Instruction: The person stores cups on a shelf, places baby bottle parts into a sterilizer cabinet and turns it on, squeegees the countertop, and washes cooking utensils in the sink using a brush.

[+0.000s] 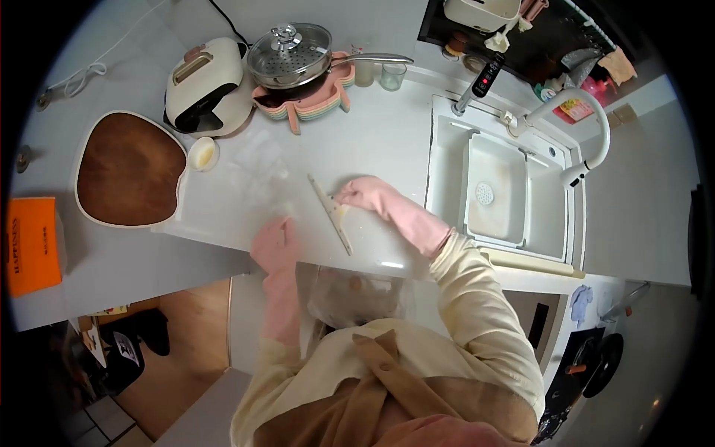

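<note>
Holding a pale squeegee (328, 208) at the table (391, 145), the right hand (363, 193) has its grip closed about the short handle at the middle of the long bar. The squeegee slants between the two hands; whether its whole edge touches the surface, I cannot tell. The left hand (275, 244) is by the table's front edge, fingers curled, and I cannot tell whether its grip holds anything. Beyond it, a whitish smear (257, 160) spreads near a small bowl (203, 154), and the sink (447, 179) lies to the right.

The squeegee looks light and stiff, probably plastic, with a thin edge that should bend a little under pressure. It seems hardly fragile, but a smooth handle may slip in a damp rubber glove. The surest hold is likely where it is now, on the handle close to the bar, which should resist twisting; taking one far end would probably let the other swing.
</note>
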Action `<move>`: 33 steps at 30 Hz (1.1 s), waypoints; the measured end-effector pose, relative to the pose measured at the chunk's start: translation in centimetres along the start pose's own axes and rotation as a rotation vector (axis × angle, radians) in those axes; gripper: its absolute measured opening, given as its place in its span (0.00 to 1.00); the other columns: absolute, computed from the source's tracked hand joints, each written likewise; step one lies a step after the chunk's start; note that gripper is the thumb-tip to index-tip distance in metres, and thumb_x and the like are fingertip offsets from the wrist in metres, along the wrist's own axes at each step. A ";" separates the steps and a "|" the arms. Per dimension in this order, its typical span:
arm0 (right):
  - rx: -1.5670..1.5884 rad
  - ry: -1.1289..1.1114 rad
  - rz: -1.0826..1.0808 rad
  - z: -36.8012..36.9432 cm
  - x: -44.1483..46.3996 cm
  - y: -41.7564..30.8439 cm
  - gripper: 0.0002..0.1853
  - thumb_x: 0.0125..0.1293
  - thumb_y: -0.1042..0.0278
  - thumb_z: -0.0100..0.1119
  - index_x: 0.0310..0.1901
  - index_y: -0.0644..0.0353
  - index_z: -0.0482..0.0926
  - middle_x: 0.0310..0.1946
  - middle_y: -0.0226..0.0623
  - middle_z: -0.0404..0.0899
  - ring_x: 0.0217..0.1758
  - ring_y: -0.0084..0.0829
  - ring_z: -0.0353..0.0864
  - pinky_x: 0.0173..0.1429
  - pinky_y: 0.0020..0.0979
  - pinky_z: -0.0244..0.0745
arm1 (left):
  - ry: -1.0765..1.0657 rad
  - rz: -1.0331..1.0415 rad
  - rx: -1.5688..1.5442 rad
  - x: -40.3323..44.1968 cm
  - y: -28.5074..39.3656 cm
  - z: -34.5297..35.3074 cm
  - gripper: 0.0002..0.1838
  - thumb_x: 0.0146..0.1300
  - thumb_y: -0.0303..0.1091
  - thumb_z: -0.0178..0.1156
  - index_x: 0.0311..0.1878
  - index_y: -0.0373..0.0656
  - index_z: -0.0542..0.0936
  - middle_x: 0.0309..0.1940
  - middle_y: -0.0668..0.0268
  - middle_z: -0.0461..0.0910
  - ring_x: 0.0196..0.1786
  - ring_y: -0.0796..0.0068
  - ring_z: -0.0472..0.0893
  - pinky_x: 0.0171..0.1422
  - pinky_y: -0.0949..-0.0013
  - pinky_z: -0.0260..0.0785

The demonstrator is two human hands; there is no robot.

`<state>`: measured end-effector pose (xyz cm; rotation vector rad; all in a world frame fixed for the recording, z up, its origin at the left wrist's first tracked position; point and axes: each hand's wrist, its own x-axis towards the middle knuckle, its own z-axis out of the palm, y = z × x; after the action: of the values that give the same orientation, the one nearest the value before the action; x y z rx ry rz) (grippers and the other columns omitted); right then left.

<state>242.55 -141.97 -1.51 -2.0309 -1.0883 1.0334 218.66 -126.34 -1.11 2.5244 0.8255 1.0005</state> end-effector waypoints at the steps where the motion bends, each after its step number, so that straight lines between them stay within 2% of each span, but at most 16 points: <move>1: 0.067 0.028 0.003 -0.3 -0.8 1.6 0.15 0.61 0.61 0.63 0.47 0.59 0.83 0.42 0.37 0.85 0.47 0.28 0.80 0.55 0.31 0.73 | 0.046 0.002 -0.034 -0.2 0.0 -0.8 0.07 0.57 0.37 0.65 0.35 0.47 0.85 0.27 0.65 0.83 0.31 0.60 0.80 0.37 0.60 0.73; 4: 0.148 0.176 0.131 -4.7 -4.9 8.2 0.16 0.62 0.61 0.63 0.49 0.57 0.83 0.43 0.36 0.84 0.47 0.28 0.79 0.55 0.30 0.73 | 0.013 -0.110 0.002 -0.7 0.4 -3.3 0.05 0.54 0.34 0.68 0.34 0.47 0.85 0.25 0.67 0.83 0.27 0.61 0.79 0.34 0.63 0.71; 5: 0.387 0.229 0.187 -7.3 -8.4 8.4 0.16 0.64 0.58 0.61 0.48 0.60 0.83 0.41 0.35 0.83 0.47 0.26 0.78 0.55 0.30 0.73 | 0.012 -0.147 0.003 -1.0 0.6 -4.0 0.06 0.55 0.36 0.68 0.34 0.47 0.85 0.25 0.67 0.82 0.27 0.63 0.79 0.33 0.63 0.70; 6: 0.196 0.420 0.318 -9.0 -10.6 9.7 0.16 0.65 0.60 0.61 0.46 0.63 0.83 0.39 0.35 0.84 0.44 0.24 0.78 0.53 0.29 0.74 | 0.010 -0.145 0.022 -1.5 0.4 -4.4 0.06 0.55 0.36 0.69 0.34 0.47 0.85 0.25 0.67 0.83 0.27 0.63 0.79 0.33 0.64 0.71; 8: 0.053 0.405 0.433 -12.6 -12.6 17.2 0.15 0.64 0.62 0.60 0.45 0.66 0.82 0.38 0.34 0.84 0.42 0.23 0.79 0.49 0.27 0.75 | 0.025 -0.140 0.040 -2.4 -0.4 -4.8 0.06 0.55 0.36 0.69 0.34 0.46 0.85 0.26 0.67 0.83 0.28 0.63 0.79 0.34 0.64 0.71; 11: 0.076 0.443 0.391 -13.9 -14.6 17.7 0.15 0.64 0.65 0.59 0.46 0.67 0.82 0.38 0.33 0.85 0.40 0.23 0.79 0.47 0.25 0.75 | 0.080 -0.152 0.029 -3.8 -1.3 -5.2 0.06 0.54 0.35 0.69 0.34 0.46 0.85 0.27 0.68 0.83 0.29 0.63 0.80 0.36 0.64 0.72; 12: 0.223 0.444 0.336 -13.5 -13.6 16.5 0.16 0.64 0.65 0.57 0.47 0.68 0.82 0.39 0.36 0.85 0.43 0.24 0.80 0.50 0.27 0.75 | 0.087 -0.174 0.029 -4.1 -1.2 -5.5 0.06 0.54 0.35 0.70 0.33 0.46 0.85 0.27 0.68 0.84 0.29 0.63 0.80 0.36 0.65 0.72; 15: 0.053 0.246 0.111 -8.4 -9.7 5.9 0.15 0.64 0.64 0.57 0.46 0.64 0.83 0.40 0.37 0.85 0.43 0.27 0.81 0.52 0.29 0.75 | 0.054 -0.253 0.059 -4.6 -0.3 -6.5 0.06 0.54 0.34 0.70 0.33 0.45 0.85 0.27 0.68 0.84 0.30 0.62 0.81 0.37 0.65 0.72; 18: -0.119 -0.040 -0.222 -1.0 -4.2 1.9 0.14 0.63 0.60 0.62 0.46 0.57 0.85 0.43 0.41 0.85 0.45 0.33 0.83 0.54 0.30 0.77 | 0.069 -0.202 0.065 -4.8 -0.1 -6.3 0.06 0.53 0.34 0.70 0.32 0.45 0.85 0.28 0.67 0.84 0.31 0.63 0.81 0.37 0.65 0.72; 21: -0.078 -0.201 -0.031 1.4 -3.8 -1.0 0.16 0.63 0.58 0.63 0.45 0.61 0.84 0.39 0.40 0.85 0.42 0.35 0.82 0.52 0.33 0.75 | 0.076 -0.205 0.072 -4.8 -0.2 -6.6 0.05 0.52 0.33 0.70 0.31 0.45 0.84 0.28 0.67 0.84 0.31 0.63 0.80 0.37 0.64 0.72; 23: -0.069 -0.120 -0.145 -0.1 -4.5 2.8 0.16 0.63 0.58 0.64 0.44 0.61 0.84 0.40 0.39 0.85 0.43 0.32 0.82 0.52 0.33 0.75 | 0.099 -0.210 0.095 -5.0 -0.8 -6.7 0.05 0.51 0.33 0.70 0.30 0.46 0.84 0.27 0.67 0.83 0.31 0.63 0.80 0.36 0.64 0.71; 24: 0.027 -0.068 0.026 -1.5 -5.4 4.0 0.14 0.61 0.60 0.66 0.44 0.59 0.85 0.41 0.38 0.85 0.45 0.30 0.83 0.53 0.32 0.76 | 0.101 -0.211 0.121 -5.0 -1.6 -6.8 0.05 0.51 0.33 0.70 0.30 0.46 0.84 0.27 0.67 0.83 0.31 0.64 0.80 0.36 0.63 0.71; 26: 0.166 0.047 0.081 -4.8 -7.9 7.4 0.16 0.62 0.60 0.64 0.46 0.60 0.84 0.41 0.37 0.85 0.45 0.29 0.82 0.53 0.31 0.75 | 0.084 -0.211 0.181 -5.2 -3.7 -7.2 0.05 0.51 0.34 0.70 0.30 0.47 0.84 0.26 0.67 0.82 0.31 0.64 0.79 0.36 0.63 0.71; 29: 0.063 0.374 0.261 -9.4 -11.9 12.7 0.19 0.63 0.57 0.61 0.48 0.62 0.84 0.39 0.37 0.85 0.45 0.29 0.81 0.52 0.31 0.74 | 0.028 -0.217 0.263 -4.5 -7.2 -8.8 0.05 0.51 0.35 0.70 0.30 0.49 0.84 0.25 0.68 0.82 0.30 0.64 0.79 0.35 0.63 0.70; 31: -0.317 0.357 0.476 -11.4 -13.1 10.2 0.20 0.63 0.52 0.60 0.47 0.60 0.84 0.38 0.39 0.85 0.44 0.31 0.82 0.52 0.32 0.73 | -0.004 -0.197 0.298 -3.4 -9.7 -9.4 0.04 0.52 0.36 0.69 0.30 0.50 0.85 0.24 0.68 0.81 0.30 0.64 0.79 0.36 0.63 0.70; 33: -0.374 0.455 0.583 -11.9 -14.3 9.4 0.21 0.63 0.49 0.59 0.47 0.58 0.84 0.37 0.40 0.85 0.43 0.33 0.82 0.52 0.33 0.73 | -0.023 -0.173 0.289 -1.5 -12.2 -9.5 0.04 0.53 0.37 0.68 0.30 0.50 0.85 0.24 0.68 0.81 0.31 0.63 0.79 0.36 0.63 0.71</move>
<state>251.22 -160.56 2.24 -2.8049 -0.4749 0.5815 206.25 -117.04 -0.81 2.6329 1.2362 0.8476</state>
